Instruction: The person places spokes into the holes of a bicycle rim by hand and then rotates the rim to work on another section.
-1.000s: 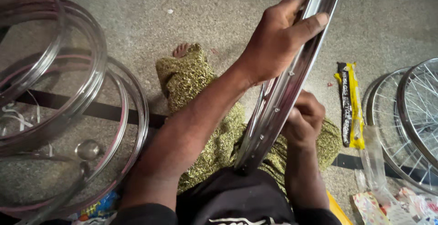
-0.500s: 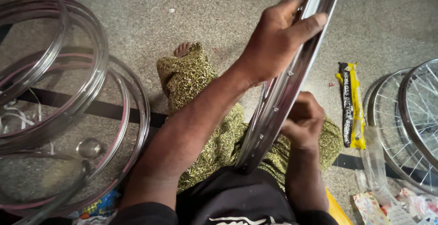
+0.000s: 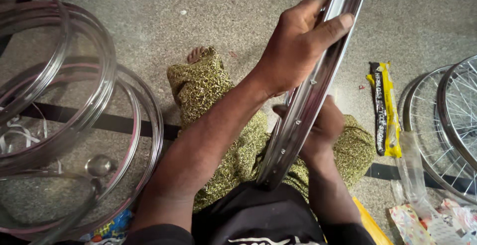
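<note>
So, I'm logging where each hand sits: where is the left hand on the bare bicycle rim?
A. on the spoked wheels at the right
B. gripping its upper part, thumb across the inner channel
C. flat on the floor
B: the left hand wraps the upper part of the bicycle rim, thumb laid across its inner channel.

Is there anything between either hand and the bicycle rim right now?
Nothing visible. The left hand grips the chrome bicycle rim near its upper part, and the right hand touches it lower down, partly hidden behind it.

Stack of bare chrome wheel rims point(image 3: 74, 126) on speckled stone floor point(image 3: 198, 11), yellow-and-black packet point(image 3: 383, 108), spoked wheels point(image 3: 447, 121), crumpled clear plastic wrapper point(image 3: 415, 175)
</note>
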